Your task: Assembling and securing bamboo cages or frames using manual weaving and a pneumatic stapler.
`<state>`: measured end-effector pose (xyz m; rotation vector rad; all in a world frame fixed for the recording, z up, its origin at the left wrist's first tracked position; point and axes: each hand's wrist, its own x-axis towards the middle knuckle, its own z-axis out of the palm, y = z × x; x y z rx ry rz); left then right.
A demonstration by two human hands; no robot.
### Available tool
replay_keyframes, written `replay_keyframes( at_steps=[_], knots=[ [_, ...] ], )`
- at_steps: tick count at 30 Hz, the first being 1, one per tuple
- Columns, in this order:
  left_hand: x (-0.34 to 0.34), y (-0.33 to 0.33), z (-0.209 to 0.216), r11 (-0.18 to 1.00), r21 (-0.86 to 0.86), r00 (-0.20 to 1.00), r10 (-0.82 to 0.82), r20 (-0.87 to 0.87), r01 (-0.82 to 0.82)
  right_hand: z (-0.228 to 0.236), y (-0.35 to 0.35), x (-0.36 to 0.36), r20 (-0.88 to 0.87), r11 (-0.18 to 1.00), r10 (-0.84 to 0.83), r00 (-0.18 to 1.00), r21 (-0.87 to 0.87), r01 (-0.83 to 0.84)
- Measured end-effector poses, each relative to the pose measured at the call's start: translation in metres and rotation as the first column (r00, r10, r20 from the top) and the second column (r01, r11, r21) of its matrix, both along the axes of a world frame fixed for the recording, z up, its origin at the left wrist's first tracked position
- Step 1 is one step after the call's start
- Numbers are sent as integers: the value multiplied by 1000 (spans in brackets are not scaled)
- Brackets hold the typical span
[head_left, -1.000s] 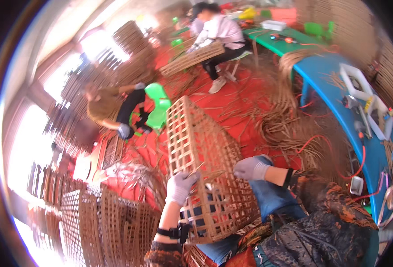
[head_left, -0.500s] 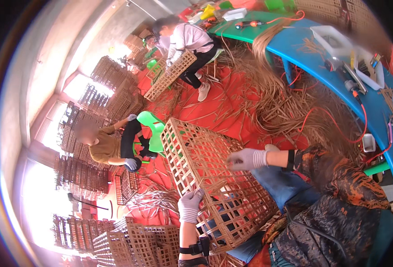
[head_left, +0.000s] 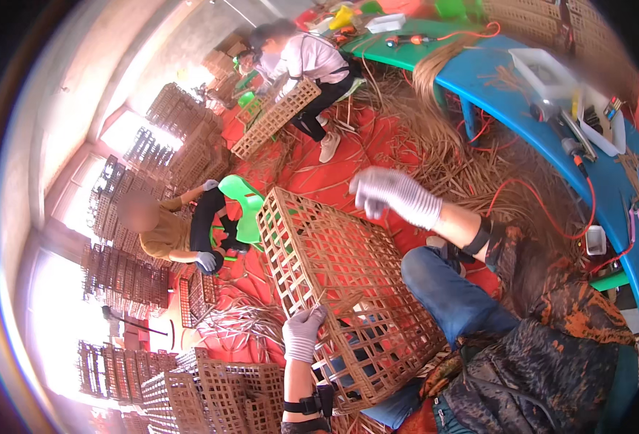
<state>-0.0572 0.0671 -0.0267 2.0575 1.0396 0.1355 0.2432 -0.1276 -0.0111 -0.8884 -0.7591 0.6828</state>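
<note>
A large openwork woven basket (head_left: 377, 267) of brown flat strips rests tilted across my lap, its lattice side facing up. My left hand (head_left: 303, 334), in a white striped glove, is closed on the basket's near left edge, fingers wrapped over the strips. Above the far right edge of the basket, my right hand (head_left: 406, 199) is raised clear of it. Its gloved fingers are bent and apart, with nothing visible in them. A few loose strip ends stick out of the weave near my left hand.
A seated person (head_left: 171, 228) is on the left beside a green chair (head_left: 243, 206); another (head_left: 309, 61) works on a basket farther back. Stacked baskets (head_left: 211, 394) stand at left. Loose strips (head_left: 450, 170) litter the red floor. A blue table (head_left: 508, 90) with corded tools curves along the right.
My right hand has lifted off the basket and moved up and away from it. My left hand keeps its hold on the edge.
</note>
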Motion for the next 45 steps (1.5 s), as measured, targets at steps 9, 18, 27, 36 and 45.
replay_keyframes(
  at_steps=[9, 18, 27, 36, 45],
  knots=[
    [0, 1, -7, 999, 31, 1000, -8, 9, 8, -68, 27, -108, 517, 897, 343, 784, -429, -110],
    [-4, -7, -10, 969, 246, 991, 20, -130, 13, -90, 36, -127, 690, 970, 159, 706, -243, 19],
    [0, 6, 28, 959, -234, 985, 171, 15, -163, -95, 63, -121, 280, 868, 276, 920, -484, -113],
    [-5, -35, 26, 962, -209, 984, 177, 0, -173, -116, 66, -139, 207, 893, 272, 940, -418, -166],
    [13, -25, 18, 969, -138, 978, 202, -54, -207, -122, 69, -147, 49, 906, 248, 968, -365, -214]
  ],
)
